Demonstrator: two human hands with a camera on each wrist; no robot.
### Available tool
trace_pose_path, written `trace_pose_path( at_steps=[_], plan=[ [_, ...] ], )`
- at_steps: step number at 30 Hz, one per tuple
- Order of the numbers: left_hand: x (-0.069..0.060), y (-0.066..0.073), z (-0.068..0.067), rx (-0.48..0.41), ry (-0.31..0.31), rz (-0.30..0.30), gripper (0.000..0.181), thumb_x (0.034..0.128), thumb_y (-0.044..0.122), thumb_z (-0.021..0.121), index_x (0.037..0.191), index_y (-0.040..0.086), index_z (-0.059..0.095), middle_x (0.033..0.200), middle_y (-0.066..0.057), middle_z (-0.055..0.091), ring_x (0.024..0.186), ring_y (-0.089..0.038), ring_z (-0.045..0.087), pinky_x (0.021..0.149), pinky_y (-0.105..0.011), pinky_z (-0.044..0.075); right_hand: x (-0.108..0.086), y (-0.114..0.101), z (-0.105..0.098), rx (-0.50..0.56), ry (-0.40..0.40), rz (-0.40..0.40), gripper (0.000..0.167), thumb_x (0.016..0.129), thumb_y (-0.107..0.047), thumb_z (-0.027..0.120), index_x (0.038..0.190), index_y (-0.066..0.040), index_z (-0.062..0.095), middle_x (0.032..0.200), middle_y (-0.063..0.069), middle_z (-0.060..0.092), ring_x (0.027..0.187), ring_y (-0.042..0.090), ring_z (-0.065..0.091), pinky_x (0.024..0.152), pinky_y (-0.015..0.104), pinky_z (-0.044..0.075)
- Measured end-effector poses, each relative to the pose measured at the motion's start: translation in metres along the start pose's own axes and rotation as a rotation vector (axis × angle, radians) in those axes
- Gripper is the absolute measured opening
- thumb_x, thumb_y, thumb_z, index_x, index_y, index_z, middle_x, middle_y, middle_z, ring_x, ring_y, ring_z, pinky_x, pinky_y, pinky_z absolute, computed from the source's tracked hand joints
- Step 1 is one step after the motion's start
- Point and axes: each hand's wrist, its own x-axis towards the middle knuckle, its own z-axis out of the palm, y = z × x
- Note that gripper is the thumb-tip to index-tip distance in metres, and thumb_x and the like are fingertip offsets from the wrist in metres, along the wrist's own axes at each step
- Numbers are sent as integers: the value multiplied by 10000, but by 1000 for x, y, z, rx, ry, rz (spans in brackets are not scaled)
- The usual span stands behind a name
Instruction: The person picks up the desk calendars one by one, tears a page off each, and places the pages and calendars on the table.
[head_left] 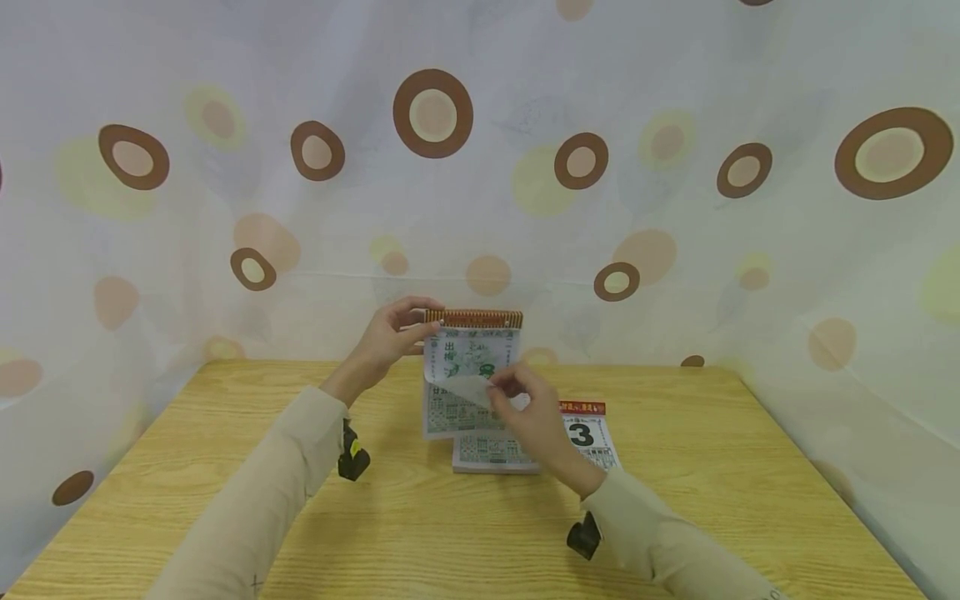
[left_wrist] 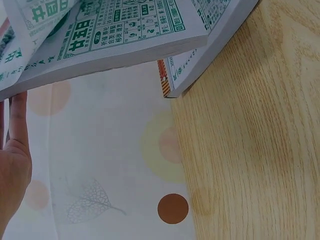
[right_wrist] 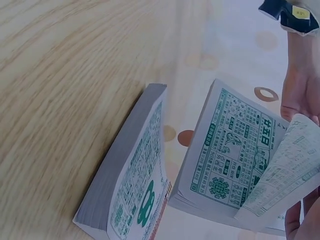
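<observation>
1. The left hand [head_left: 386, 337] grasps a thick white paper calendar block with green print [head_left: 448, 419] at its upper left corner, beside the orange-brown striped binding strip [head_left: 474, 319]
2. The right hand [head_left: 542, 417] pinches the free lower part of the thin white paper top leaf [head_left: 467, 387], which is folded up from the page under it
3. The held calendar block is in the air above the yellow wood-grain table [head_left: 420, 533], between the two hands; its long axis goes from the binding strip, at the far end, down toward the person
4. The important relation, as I judge it: the leaf seems fixed at the binding strip, near the left hand, but its free part is at the right hand, which is lower and nearer to the person
5. On the table lie a second white block with green print [head_left: 495, 456] and a calendar with red header and black number 3 [head_left: 582, 435], both partly hidden by the right hand
</observation>
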Motion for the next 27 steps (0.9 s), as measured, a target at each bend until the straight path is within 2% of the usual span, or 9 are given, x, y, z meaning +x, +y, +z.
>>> trace_pose_path(
  at_steps=[3, 7, 15, 23, 27],
  plan=[
    [0, 0, 0, -1, -3, -4, 287, 879, 178, 611, 1158, 142, 557, 1119, -117, 572, 990, -222, 594, 856, -457, 516, 1, -13, -4, 18, 4, 45, 57, 829, 44, 595, 885, 39, 594, 830, 153, 625, 731, 188, 564, 687, 259, 491],
    [-1, -1, 0, -4, -5, -4, 287, 876, 182, 616, 1154, 143, 560, 1111, -118, 573, 978, -218, 597, 875, -495, 496, 3, -18, -7, 36, 31, 113, 64, 836, 23, 604, 898, 38, 600, 850, 150, 629, 758, 153, 558, 720, 255, 483],
    [-2, 0, -2, 2, -2, -3, 298, 878, 184, 612, 1167, 136, 554, 1123, -118, 566, 977, -203, 597, 874, -462, 506, 5, -18, -13, 38, 102, 81, 74, 827, 70, 592, 900, 80, 585, 862, 186, 617, 740, 89, 540, 695, 205, 476],
    [-2, -1, -3, 11, 6, -8, 284, 885, 172, 601, 1162, 132, 552, 1111, -98, 575, 971, -195, 598, 836, -411, 532, 7, 17, -15, 98, 173, 61, 63, 825, 46, 610, 885, 41, 590, 870, 157, 610, 729, 50, 542, 675, 174, 479],
    [-4, -1, -4, 18, 8, -6, 298, 881, 193, 609, 1167, 130, 551, 1109, -86, 579, 968, -180, 600, 840, -418, 530, 7, 21, -17, 117, 207, 65, 71, 819, 39, 617, 886, 38, 594, 864, 156, 607, 731, 44, 547, 682, 159, 479]
  ],
)
